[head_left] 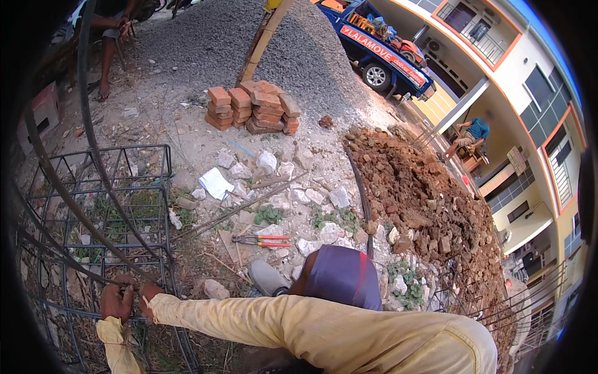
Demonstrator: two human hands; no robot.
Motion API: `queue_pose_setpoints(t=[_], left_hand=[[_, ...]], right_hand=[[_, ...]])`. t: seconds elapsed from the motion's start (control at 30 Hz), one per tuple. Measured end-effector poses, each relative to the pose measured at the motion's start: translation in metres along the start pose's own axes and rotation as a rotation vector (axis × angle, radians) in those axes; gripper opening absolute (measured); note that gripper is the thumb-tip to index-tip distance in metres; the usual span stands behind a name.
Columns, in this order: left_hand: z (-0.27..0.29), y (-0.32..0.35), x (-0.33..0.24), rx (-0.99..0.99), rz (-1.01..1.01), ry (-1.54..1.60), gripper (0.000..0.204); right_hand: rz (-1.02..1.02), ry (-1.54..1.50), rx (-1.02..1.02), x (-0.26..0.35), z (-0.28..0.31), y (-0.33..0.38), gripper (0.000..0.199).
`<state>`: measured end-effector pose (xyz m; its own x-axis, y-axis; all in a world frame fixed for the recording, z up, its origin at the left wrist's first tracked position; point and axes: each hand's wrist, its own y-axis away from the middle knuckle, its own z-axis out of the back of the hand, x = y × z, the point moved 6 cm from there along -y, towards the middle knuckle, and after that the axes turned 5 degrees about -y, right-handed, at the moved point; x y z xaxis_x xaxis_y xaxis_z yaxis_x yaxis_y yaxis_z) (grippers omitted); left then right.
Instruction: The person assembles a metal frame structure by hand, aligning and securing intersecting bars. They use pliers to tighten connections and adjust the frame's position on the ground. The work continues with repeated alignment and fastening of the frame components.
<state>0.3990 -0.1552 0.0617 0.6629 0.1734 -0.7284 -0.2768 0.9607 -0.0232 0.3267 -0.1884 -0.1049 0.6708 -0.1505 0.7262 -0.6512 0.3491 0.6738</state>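
Observation:
My left hand point(116, 302) is at the lower left, its fingers drawn together against a dark steel bar point(87, 269) on a rebar cage point(168, 187). Just beside it, my right hand point(149, 297) reaches in with curled fingers at the same spot on the cage. What either hand pinches is too small to make out. Long yellowish sleeves cover both arms. Several long bars curve up from the cage past the upper left. Pincers point(260, 240) with red-orange handles lie on the ground, right of the cage.
Stacked bricks point(265, 106) stand before a grey gravel heap point(249, 43). White rubble and a crumpled white sheet point(216, 183) lie nearer. Dug-up brown soil point(417, 199) runs along the right. Beyond are a blue truck point(380, 50) and a seated person point(476, 131). Another person's leg point(106, 68) shows upper left.

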Motion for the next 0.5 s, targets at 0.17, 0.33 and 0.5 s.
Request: queue_pose_setpoints(t=[0.17,0.33,0.5], left_hand=[[-0.063,-0.024,-0.021,0.073,-0.113,0.31,0.008],[-0.04,-0.019,-0.01,0.053,-0.041,0.28,0.011],[-0.042,-0.028,-0.042,0.08,-0.118,0.179,0.008]], right_hand=[[0.119,-0.037,-0.125,-0.099,0.016,-0.09,0.027],[0.09,-0.288,-0.016,-0.039,-0.013,-0.077,0.027],[0.245,0.213,-0.112,-0.025,0.046,-0.023,0.024]])
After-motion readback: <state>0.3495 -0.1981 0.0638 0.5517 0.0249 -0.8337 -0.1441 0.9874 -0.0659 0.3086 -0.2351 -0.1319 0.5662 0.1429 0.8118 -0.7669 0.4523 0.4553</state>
